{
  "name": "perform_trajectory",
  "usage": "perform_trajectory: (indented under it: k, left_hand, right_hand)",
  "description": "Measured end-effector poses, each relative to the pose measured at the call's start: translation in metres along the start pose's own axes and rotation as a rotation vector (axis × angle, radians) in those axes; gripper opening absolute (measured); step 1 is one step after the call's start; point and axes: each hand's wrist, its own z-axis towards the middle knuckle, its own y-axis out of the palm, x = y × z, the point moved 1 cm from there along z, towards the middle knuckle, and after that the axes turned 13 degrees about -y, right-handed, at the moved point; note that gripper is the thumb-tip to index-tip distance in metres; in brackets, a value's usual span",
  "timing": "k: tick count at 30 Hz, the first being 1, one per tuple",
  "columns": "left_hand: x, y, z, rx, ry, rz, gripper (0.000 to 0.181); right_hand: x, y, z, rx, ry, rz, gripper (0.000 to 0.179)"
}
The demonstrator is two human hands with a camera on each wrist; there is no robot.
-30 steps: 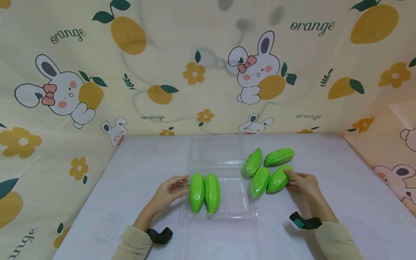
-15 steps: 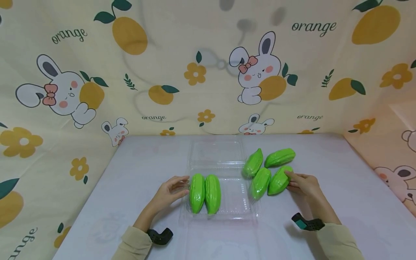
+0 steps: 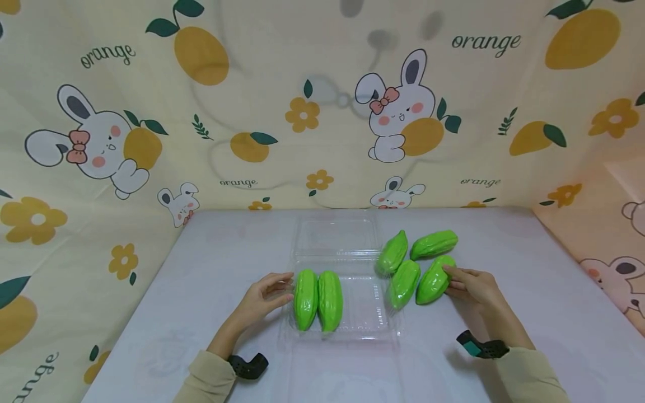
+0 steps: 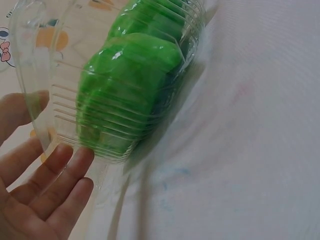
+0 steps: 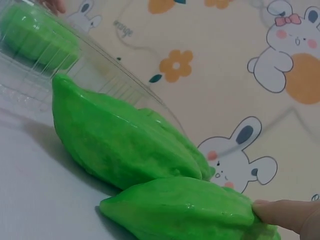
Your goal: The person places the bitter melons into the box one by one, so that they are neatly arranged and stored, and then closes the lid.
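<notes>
A clear plastic box (image 3: 363,302) lies with its lid (image 3: 335,235) folded back. Two ridged green fruits (image 3: 330,302) lie side by side at the box's left end. My left hand (image 3: 259,302) is at that end, with fingertips (image 4: 86,155) against the outside wall and the thumb by the rim. To the right of the box, my right hand (image 3: 473,285) pinches the upper end of another green fruit (image 3: 432,285). The right wrist view shows one finger (image 5: 280,212) on this fruit, lying close to a second fruit (image 5: 120,135).
Beside the held fruit lie three more green fruits: one at the box's right edge (image 3: 405,285), one behind it (image 3: 393,253) and one farther back (image 3: 434,244). A printed rabbit-and-orange cloth (image 3: 252,112) rises behind the white table (image 3: 221,240).
The right hand has shifted slightly to the right and down, and the fruit it pinches has moved a little away from its neighbour. The left hand and box stay put.
</notes>
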Motion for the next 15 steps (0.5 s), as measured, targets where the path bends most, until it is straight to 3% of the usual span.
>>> perform_trajectory:
  k: [7, 15]
  left_hand:
    - [-0.0005, -0.0003, -0.0001, 0.0, -0.004, 0.001, 0.052]
    - [-0.0002, 0.0001, -0.0003, -0.003, -0.013, -0.004, 0.052]
  right_hand:
    - [-0.0027, -0.0049, -0.0022, -0.018, 0.011, -0.045, 0.086]
    - [-0.005, -0.0069, -0.0029, -0.019, 0.008, 0.019, 0.084]
